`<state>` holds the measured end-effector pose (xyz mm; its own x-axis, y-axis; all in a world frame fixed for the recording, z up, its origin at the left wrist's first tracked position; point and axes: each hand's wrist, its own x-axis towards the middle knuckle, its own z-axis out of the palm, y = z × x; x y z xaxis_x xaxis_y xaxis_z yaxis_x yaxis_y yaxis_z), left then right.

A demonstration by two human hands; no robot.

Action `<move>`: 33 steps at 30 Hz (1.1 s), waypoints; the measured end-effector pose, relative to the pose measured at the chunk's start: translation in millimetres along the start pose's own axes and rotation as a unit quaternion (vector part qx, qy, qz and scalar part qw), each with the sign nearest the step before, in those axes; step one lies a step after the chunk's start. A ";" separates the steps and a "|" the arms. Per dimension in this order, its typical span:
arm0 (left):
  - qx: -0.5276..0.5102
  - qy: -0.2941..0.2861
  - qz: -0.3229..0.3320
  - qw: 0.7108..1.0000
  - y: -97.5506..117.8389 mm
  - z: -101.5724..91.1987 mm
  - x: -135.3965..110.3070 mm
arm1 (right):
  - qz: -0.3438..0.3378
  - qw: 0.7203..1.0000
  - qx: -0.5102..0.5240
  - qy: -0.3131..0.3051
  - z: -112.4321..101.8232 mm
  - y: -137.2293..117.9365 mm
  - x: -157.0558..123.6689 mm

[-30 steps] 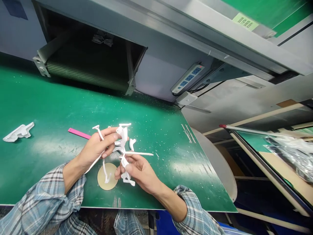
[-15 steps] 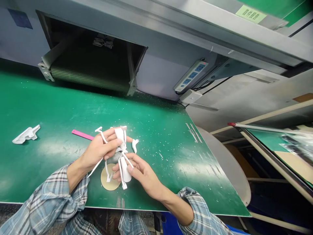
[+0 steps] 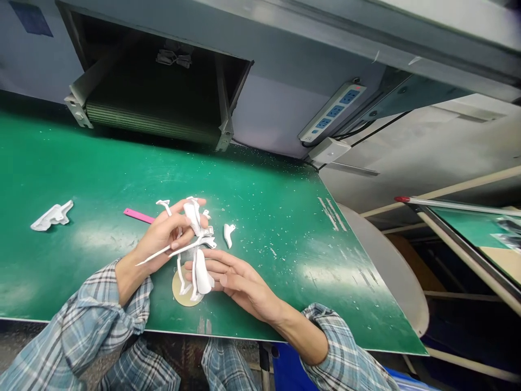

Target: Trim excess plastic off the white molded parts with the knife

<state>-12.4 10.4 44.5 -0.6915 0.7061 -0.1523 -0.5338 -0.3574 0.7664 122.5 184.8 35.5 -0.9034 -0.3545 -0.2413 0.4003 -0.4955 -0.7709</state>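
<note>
My left hand [image 3: 163,236] grips the upper part of a white plastic moulding [image 3: 202,276], a tangle of thin runners and curved pieces. A long thin runner sticks out past my left wrist side. My right hand [image 3: 236,277] reaches under the lower part, and a rounded white piece lies across its fingers. Just below the moulding is a round beige disc [image 3: 181,293], partly hidden by it. A small white plastic piece [image 3: 229,234] lies on the green bench top [image 3: 122,168] to the right of my hands.
A larger white plastic part [image 3: 52,215] lies at the left and a pink strip [image 3: 138,215] runs under my left hand. A blue-socket power strip [image 3: 331,112] hangs under the shelf. The bench's edge runs along the front and right, beside a round pale seat [image 3: 385,266].
The moulding has turned, and its long runner now points left past my left wrist instead of right. My right fingers have straightened under it. The whole view has shifted slightly.
</note>
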 end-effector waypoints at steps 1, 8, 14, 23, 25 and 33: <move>-0.012 -0.003 0.003 1.000 0.5 -0.4 0.2 | 0.000 1.000 0.005 -0.005 0.0 -0.6 -0.1; -0.033 -0.024 0.004 0.999 0.8 -3.0 -0.1 | 0.005 1.000 0.004 -0.011 0.4 -2.9 -1.7; -0.026 -0.037 0.018 0.999 -0.6 -2.8 -0.1 | -0.004 1.000 -0.010 -0.010 -0.7 -0.3 -1.5; 0.235 0.033 -0.013 0.971 -1.6 3.2 -3.2 | -0.024 0.999 -0.035 -0.026 -6.5 18.0 10.9; 0.290 0.038 -0.015 0.956 -0.1 1.6 -2.6 | -0.026 0.999 -0.019 -0.029 -5.4 19.5 12.7; 0.368 0.013 -0.054 0.928 5.0 19.4 2.0 | -0.021 0.997 0.077 -0.009 0.2 25.4 3.1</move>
<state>-7.1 21.9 60.1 -0.6701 0.6950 -0.2607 -0.1303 0.2356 0.9631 129.9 170.9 15.2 -0.9175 -0.3445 -0.1988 0.3823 -0.6257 -0.6800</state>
